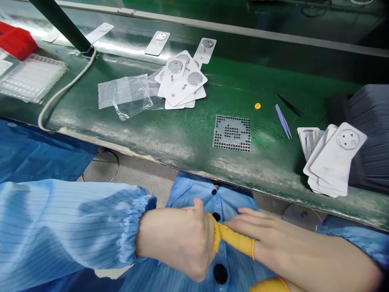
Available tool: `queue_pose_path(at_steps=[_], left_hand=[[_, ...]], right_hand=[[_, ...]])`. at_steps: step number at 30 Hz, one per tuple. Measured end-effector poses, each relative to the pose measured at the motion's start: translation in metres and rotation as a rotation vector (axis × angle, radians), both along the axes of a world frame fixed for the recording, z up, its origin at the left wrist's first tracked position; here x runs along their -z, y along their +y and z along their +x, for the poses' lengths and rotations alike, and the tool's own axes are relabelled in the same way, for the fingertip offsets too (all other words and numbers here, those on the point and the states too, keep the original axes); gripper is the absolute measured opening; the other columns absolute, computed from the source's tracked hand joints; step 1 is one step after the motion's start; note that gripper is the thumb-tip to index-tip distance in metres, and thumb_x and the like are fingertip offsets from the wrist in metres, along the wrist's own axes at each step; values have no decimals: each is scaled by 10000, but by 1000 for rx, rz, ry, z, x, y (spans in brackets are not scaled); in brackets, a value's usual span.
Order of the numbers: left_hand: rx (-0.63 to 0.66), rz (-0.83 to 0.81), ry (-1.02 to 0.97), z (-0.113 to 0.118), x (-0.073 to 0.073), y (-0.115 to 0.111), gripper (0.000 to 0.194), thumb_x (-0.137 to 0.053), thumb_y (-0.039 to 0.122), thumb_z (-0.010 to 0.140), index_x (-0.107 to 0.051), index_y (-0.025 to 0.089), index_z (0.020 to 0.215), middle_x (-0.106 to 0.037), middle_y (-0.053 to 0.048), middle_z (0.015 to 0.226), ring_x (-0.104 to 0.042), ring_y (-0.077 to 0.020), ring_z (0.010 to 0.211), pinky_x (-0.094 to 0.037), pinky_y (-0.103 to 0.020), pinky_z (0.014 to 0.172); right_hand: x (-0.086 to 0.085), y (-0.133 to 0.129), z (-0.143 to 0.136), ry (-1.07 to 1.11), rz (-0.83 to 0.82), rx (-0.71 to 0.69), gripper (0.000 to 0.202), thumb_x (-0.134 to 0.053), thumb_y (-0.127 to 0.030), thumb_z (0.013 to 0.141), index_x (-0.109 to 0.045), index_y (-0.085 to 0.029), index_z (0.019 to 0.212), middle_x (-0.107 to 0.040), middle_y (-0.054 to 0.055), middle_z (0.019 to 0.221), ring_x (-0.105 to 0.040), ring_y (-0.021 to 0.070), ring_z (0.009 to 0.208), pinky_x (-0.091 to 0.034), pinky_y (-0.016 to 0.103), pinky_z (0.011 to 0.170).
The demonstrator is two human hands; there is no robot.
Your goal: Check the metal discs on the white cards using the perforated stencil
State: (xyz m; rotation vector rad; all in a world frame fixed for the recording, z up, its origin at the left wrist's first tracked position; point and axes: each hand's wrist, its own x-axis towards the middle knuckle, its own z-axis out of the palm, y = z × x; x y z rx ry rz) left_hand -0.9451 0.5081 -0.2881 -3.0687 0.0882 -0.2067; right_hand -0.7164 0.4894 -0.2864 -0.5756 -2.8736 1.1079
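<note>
My left hand (182,235) is closed in front of my blue coat, its curled forefinger covered by a yellow finger cot. It meets the tip of the yellow finger cot (237,240) worn on my right forefinger; the grip itself is partly hidden. My right hand (282,239) reaches in from the right with fingers stretched out. Another yellow finger cot (270,285) covers its thumb at the bottom edge. Both hands are below the bench edge. On the bench above lies a clear square sheet with black dots (232,133).
White cards with round metallic parts are stacked at right (331,162) and heaped at centre (182,87). Purple tweezers (283,121), black tweezers (290,104) and a yellow disc (257,106) lie between. Clear bubble bags (130,93), a white cable (67,87) and a dark rack (372,134) are also there.
</note>
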Motion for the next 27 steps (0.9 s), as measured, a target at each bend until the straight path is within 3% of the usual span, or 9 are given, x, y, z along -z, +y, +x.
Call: queue_pose_path(at_steps=[5,8,11,13,16,19,22,27], left_hand=[[44,-30,128,3,-4,-2,155,-570,158,713,-596,189,563,-616,-32,516,-483,-163,401,-481,-351,432],[44,-54,101,1,-4,3,141,-571,144,698,-600,179,564,-608,-46,508,-492,-169,404,-453,-329,401],[-49,-217,-37,-9,-4,9,257,-525,75,694,-506,190,465,-476,-12,410,-403,-142,359,-378,-283,353],[-137,-361,-107,-16,-7,14,330,-443,47,738,-495,193,447,-435,-8,398,-371,-137,357,-414,-288,391],[-258,-535,-173,-19,-13,20,373,-354,91,873,-634,147,633,-573,-56,545,-505,-158,486,-518,-295,565],[-296,-646,-123,-11,-14,23,262,-464,247,917,-666,93,854,-660,-104,783,-600,-170,662,-528,-277,644],[-204,-659,123,-1,-8,22,122,-627,211,813,-652,128,727,-633,-47,700,-539,-150,526,-454,-278,482],[42,-694,362,9,-5,20,146,-754,221,680,-632,165,621,-622,13,584,-476,-125,453,-352,-279,381]], right_hand=[[1,-9,-4,80,151,44,369,-364,-344,950,-633,-140,1099,-696,95,1020,-639,196,982,-489,312,934],[6,-13,-3,79,285,50,353,-369,-346,945,-661,-164,1026,-678,88,1108,-615,194,1050,-472,325,967],[15,-15,0,40,429,84,294,-440,-364,925,-646,-200,1055,-606,99,1247,-548,224,1165,-433,409,1011],[21,-15,3,42,463,111,260,-478,-343,910,-625,-228,1091,-561,109,1299,-507,249,1209,-399,472,1026],[28,-13,7,68,479,120,195,-478,-263,894,-636,-245,1006,-596,102,1221,-541,249,1139,-384,506,1018],[32,-9,6,92,540,130,197,-460,-182,862,-604,-210,731,-654,89,986,-588,211,945,-371,514,1018],[32,-7,3,81,613,80,245,-464,-119,810,-472,-211,584,-650,60,834,-582,187,823,-333,523,1038],[24,-7,0,110,708,-62,149,-459,-182,834,-527,-227,710,-659,46,842,-598,204,829,-273,539,1065]])
